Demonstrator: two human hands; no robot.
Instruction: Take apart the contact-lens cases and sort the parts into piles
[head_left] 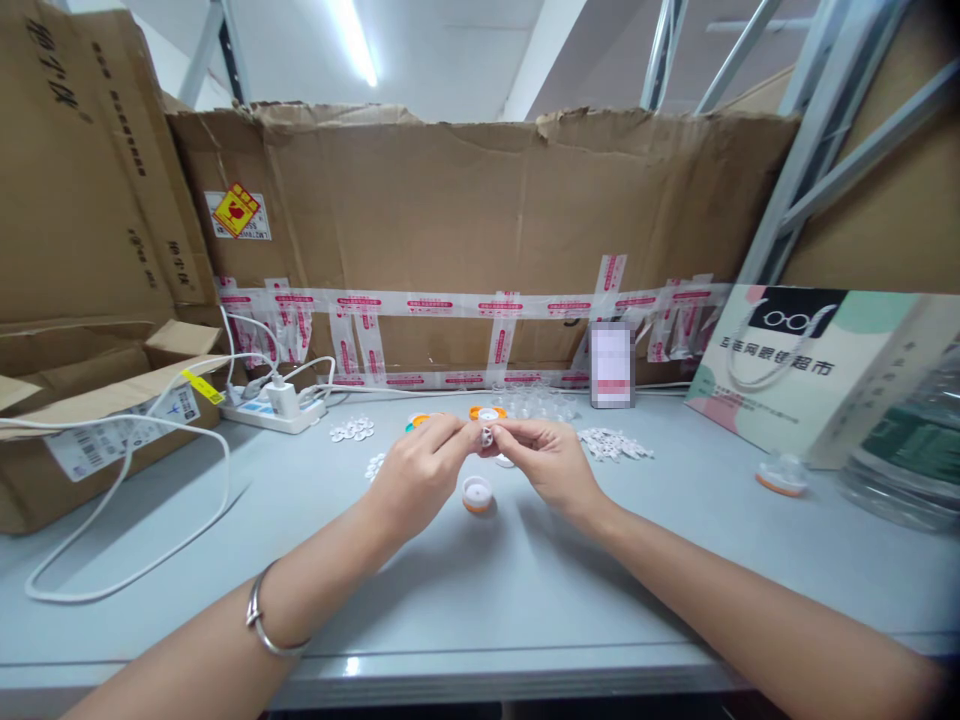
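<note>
My left hand (420, 465) and my right hand (547, 460) meet above the middle of the table. Between their fingertips they pinch a small white plastic part (487, 436); its exact kind is too small to make out. Just below the hands, an orange-and-white round cup-shaped piece (477, 494) stands on the table. Behind the fingers lies another orange piece with a white centre (487, 413). A further orange piece (420, 421) is partly hidden by my left hand. A white disc (505, 461) shows in part under my right hand.
White discs (352, 429) lie left, small white parts (615, 444) right, and clear plastic pieces (532, 401) behind. A phone (613, 365) leans on the cardboard wall (450, 220). Also around: a power strip (277, 408), open carton (97, 430), paper bag (795, 370), water bottle (911, 440), orange-based clear piece (782, 476).
</note>
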